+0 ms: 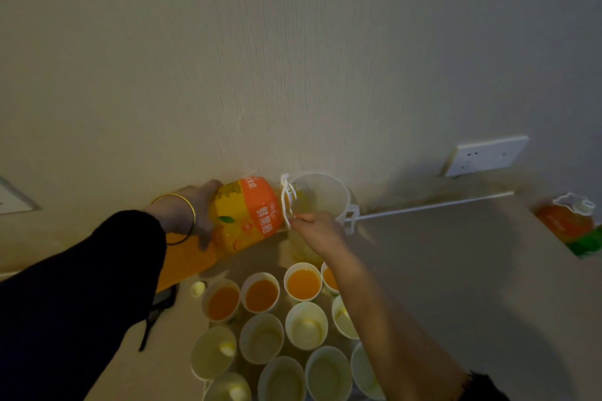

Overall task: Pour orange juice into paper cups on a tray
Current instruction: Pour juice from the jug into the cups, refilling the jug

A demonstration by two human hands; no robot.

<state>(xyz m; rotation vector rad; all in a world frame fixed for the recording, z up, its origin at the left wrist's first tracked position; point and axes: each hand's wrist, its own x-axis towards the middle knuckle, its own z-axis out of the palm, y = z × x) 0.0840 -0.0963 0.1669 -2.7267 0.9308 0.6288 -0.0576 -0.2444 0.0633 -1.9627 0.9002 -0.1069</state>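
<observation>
The juice bottle (247, 215) is tipped on its side above the worktop (439, 254), its neck aimed into a clear jug (329, 195). The left hand (195, 215) clasps its base to lift it, and the right hand (317, 231) pinches the white handle (288, 205) with its fingers to steady it. It has an orange label and is perhaps half full. Four filled cups (303, 283) stand nearby, with empty cups (306, 325) beside them.

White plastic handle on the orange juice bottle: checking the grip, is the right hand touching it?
Touching. Head view: right hand pinches the white plastic handle at the orange juice bottle's neck.
</observation>
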